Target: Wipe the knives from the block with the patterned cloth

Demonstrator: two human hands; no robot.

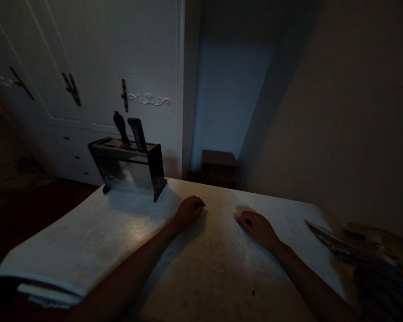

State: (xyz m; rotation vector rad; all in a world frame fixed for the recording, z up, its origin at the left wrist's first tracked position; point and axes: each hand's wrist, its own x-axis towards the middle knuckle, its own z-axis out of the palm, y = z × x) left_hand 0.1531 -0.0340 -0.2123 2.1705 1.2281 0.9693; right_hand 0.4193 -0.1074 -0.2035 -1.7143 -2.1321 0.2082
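Observation:
My left hand point(189, 213) rests on the white-covered table point(215, 268), its fingers curled into a loose fist with nothing visible in them. To its right, my right hand point(259, 227) lies on the same surface, its fingers also curled in and nothing showing in them. A gap separates the two hands. Left of my left hand and farther back stands a knife block point(130, 172) with a dark frame and see-through front. Two dark-handled knives stick up from it: one handle point(120, 126) is curved, the other handle point(137, 133) straight. Neither hand touches the block.
A white wardrobe point(151, 58) with dark handles stands behind the table. A small brown cabinet point(219, 159) sits in the far corner by the wall point(339, 112). At the table's right edge lies a dim heap of patterned cloth point(372, 255). A small dark speck point(253, 293) marks the tabletop.

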